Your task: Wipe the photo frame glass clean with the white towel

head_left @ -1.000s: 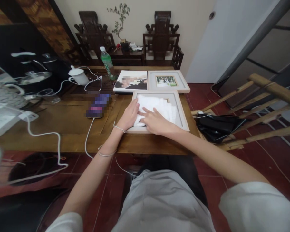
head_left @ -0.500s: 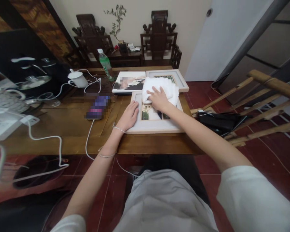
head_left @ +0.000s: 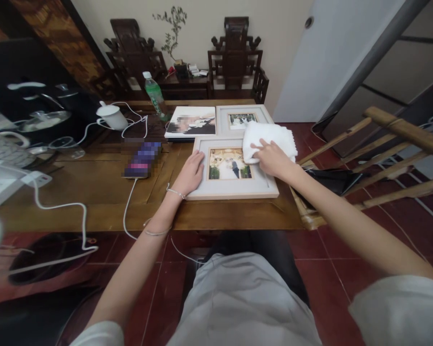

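Note:
A light wooden picture frame point(head_left: 234, 196) with a photo of a couple lies face up at the table's front edge. My left hand point(head_left: 192, 172) grips its left side, fingers along the edge and thumb turned inward. My right hand point(head_left: 274, 159) is closed on a folded white towel point(head_left: 269, 137), pressing it over the frame's upper right part and hiding that corner. Behind it lie a second picture frame point(head_left: 222, 115), partly covered by the towel, and a white-edged photo panel point(head_left: 193, 113).
On the wooden table point(head_left: 104, 197) are a phone point(head_left: 143, 159) with a charging cable, a green-labelled bottle point(head_left: 155, 95), a white lidded cup point(head_left: 112, 117), a clear plastic cup point(head_left: 68, 147) and a power strip point(head_left: 14, 190). A bamboo chair point(head_left: 404, 132) stands at the right.
My right hand has slid the towel to the right, off the middle of the front frame, so its photo now shows. My left hand stays on the frame's left side.

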A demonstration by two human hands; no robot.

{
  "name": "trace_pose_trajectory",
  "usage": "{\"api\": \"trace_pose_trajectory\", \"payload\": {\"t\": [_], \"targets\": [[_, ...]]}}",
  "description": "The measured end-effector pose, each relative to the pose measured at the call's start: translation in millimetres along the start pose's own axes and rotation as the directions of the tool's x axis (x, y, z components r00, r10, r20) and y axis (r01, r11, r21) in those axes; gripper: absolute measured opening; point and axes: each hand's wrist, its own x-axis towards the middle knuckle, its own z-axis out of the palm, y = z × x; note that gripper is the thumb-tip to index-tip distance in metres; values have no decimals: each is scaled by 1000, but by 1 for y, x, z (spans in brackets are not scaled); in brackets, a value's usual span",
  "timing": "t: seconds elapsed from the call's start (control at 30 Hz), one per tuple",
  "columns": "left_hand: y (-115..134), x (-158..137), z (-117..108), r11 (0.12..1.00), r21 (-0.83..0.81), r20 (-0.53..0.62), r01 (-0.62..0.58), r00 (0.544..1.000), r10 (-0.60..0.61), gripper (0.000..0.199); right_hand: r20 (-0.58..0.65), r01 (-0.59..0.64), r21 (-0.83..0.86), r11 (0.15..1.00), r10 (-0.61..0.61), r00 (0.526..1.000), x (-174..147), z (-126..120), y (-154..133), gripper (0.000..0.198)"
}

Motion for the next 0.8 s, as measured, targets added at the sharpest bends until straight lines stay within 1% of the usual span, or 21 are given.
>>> {"api": "trace_pose_trajectory", "payload": {"t": [0.1, 0.2, 0.3, 0.37, 0.43, 0.57, 0.63, 0.7, 0.8], "targets": [[0, 1, 1, 1000, 19, 2, -8, 1000, 8, 51, 53, 62, -23, 998, -61, 997, -34, -9, -16, 43], [1, 1, 1, 999, 38, 19, -11, 1000, 10, 52, 143, 94, 16, 995, -95, 985, -64, -27, -34, 42], [1, 1, 0, 999, 43, 24, -9, 1000, 8, 52, 216, 94, 80, 992, -109, 970, -78, -44, -47, 45], [0, 1, 0, 999, 48, 25, -11, 1000, 10, 53, 233, 59, 103, 993, -82, 969, -76, -48, -50, 46], [-1, 1, 0, 999, 50, 28, -17, 999, 15, 52, 217, 16, 118, 993, -42, 975, -65, -44, -45, 48], [-1, 2, 0, 999, 53, 32, -13, 999, 11, 53, 101, -11, 117, 993, -1, 995, -37, -23, -26, 53], [-1, 2, 1, 999, 52, 34, -10, 999, 8, 53, 58, -11, 105, 994, 5, 998, -30, -15, -20, 54], [-1, 2, 1, 999, 51, 33, -11, 999, 9, 52, 61, 1, 93, 996, -7, 998, -31, -12, -19, 55], [0, 2, 2, 998, 56, 27, -14, 1000, 12, 51, 117, 38, 89, 995, -48, 992, -48, -16, -27, 55]]}}
